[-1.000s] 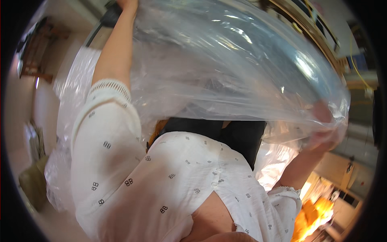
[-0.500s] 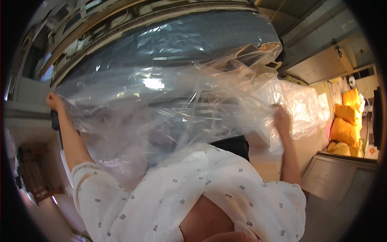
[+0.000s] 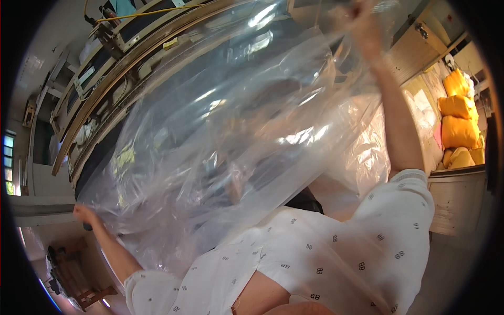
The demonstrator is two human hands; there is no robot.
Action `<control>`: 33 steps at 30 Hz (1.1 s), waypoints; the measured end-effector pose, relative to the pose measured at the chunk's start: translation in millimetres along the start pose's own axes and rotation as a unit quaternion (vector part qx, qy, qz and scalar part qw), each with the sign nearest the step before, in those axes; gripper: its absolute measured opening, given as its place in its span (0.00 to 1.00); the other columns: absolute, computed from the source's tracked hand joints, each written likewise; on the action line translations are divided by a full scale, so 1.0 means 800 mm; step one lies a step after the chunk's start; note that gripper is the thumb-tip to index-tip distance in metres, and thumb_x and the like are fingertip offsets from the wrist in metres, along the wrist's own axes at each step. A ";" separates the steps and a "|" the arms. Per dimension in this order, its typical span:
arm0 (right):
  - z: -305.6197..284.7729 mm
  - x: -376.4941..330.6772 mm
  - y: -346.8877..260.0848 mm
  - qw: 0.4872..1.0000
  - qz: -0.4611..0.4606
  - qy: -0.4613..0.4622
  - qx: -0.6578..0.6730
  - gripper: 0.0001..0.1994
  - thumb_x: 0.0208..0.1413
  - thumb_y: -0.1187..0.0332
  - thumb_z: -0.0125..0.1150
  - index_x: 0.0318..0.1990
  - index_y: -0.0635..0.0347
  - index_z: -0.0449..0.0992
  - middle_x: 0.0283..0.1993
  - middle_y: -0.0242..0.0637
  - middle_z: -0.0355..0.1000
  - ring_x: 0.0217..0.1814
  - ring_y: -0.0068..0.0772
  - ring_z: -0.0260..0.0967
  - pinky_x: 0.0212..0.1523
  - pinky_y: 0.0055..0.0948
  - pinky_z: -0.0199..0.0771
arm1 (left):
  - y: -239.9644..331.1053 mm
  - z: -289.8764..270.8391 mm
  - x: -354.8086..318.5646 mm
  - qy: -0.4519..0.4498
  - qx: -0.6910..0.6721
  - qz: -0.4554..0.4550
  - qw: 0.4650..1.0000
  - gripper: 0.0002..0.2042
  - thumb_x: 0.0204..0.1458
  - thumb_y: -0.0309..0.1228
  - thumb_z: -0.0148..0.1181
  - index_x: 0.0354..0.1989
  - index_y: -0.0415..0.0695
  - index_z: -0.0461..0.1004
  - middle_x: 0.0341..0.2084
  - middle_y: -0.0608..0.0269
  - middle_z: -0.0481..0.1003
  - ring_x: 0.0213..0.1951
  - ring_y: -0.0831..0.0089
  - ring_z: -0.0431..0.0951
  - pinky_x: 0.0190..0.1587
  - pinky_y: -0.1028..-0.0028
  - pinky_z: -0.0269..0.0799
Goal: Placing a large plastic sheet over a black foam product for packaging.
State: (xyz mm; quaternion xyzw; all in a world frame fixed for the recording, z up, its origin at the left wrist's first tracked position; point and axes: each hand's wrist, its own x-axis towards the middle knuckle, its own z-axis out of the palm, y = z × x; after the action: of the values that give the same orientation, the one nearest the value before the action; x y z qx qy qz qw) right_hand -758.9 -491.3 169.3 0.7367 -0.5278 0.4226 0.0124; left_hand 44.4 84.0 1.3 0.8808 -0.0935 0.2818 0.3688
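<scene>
A large, clear plastic sheet (image 3: 210, 142) stretches slantwise between my two hands, wrinkled and shiny. My left hand (image 3: 85, 214), low at the left, is closed on its near left corner; a small dark piece shows just beneath the fingers. Far up on the right, my right hand (image 3: 363, 32) is raised with the arm extended, closed on the sheet's other edge and smeared by motion. Through the film a dark, flat surface (image 3: 257, 47) shows on the work table. The sheet's near edge passes close in front of my white printed shirt.
A long wooden rail (image 3: 100, 113) curves along the table's far side, with a yellow cord (image 3: 142, 14) above it. Bagged, plastic-wrapped goods (image 3: 365, 142) lie at the right. Beyond them are stacked orange bundles (image 3: 461, 118) and a wooden cabinet (image 3: 457, 197).
My right hand has swung up and away from me, lifting the plastic sheet off the dark surface on that side. My left hand has come slightly nearer, still gripping its corner. The view has turned.
</scene>
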 end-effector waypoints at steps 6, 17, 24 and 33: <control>0.117 -0.104 0.067 0.968 -0.111 -0.218 -0.050 0.39 0.44 0.40 0.53 0.61 0.52 0.55 0.65 0.47 0.46 0.67 0.55 0.38 0.61 0.53 0.39 | -0.074 -0.166 0.037 -0.012 0.348 -0.057 0.936 0.13 0.48 0.34 0.53 0.32 0.36 0.76 0.31 0.48 0.76 0.33 0.55 0.77 0.31 0.62 0.73; 0.130 -0.096 0.053 0.968 -0.051 -0.193 -0.155 0.27 0.56 0.46 0.37 0.58 0.50 0.59 0.65 0.37 0.50 0.67 0.49 0.40 0.60 0.59 0.39 | -0.079 -0.188 0.003 -0.077 0.188 -0.064 0.977 0.14 0.49 0.35 0.54 0.37 0.37 0.75 0.35 0.52 0.75 0.37 0.59 0.75 0.36 0.67 0.72; 0.134 -0.092 0.055 0.969 -0.115 -0.176 -0.128 0.24 0.58 0.52 0.38 0.58 0.53 0.60 0.63 0.35 0.54 0.67 0.42 0.44 0.61 0.54 0.42 | -0.086 -0.256 -0.014 -0.085 0.110 -0.083 0.987 0.15 0.49 0.36 0.55 0.40 0.39 0.74 0.37 0.54 0.75 0.39 0.62 0.74 0.39 0.69 0.70; 0.138 -0.062 0.047 0.972 -0.217 -0.076 -0.044 0.09 0.52 0.65 0.53 0.36 0.61 0.73 0.35 0.42 0.70 0.40 0.43 0.67 0.41 0.33 0.66 | -0.133 -0.410 -0.047 -0.088 0.011 -0.161 0.983 0.16 0.50 0.38 0.55 0.43 0.40 0.72 0.39 0.58 0.73 0.41 0.66 0.72 0.42 0.73 0.68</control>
State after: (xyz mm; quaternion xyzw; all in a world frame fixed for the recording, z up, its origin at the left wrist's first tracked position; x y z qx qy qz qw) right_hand -725.4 -521.2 50.5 0.8625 -0.3724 0.3291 0.0958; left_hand -87.3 388.0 103.0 0.9097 0.0205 0.1417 0.3898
